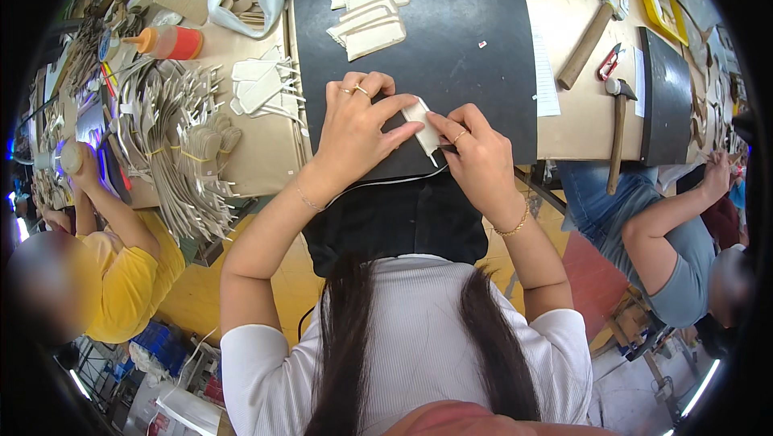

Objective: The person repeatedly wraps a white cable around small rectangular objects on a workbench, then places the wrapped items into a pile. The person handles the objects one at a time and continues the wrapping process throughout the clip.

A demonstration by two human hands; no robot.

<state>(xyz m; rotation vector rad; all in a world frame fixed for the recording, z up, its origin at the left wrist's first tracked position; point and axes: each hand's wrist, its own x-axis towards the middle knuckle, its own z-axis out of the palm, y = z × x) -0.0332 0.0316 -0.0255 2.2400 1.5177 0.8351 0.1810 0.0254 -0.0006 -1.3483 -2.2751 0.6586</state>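
A small cream-coloured strip-like leather piece is pinched between my two hands above the front part of a black mat. My left hand grips its upper left edge between thumb and fingers. My right hand closes on its lower right side. Something small and dark shows by the right fingertips; its kind is unclear. A thin white cord runs from near the piece's lower end, past the mat's front edge, toward my left wrist. Farther back on the mat lie two small groups of cream leather pieces.
To the left are white tags with cords, bundled straps, an orange-capped bottle and a plastic bag of pieces. Two hammers and a red cutter lie right. People sit on both sides.
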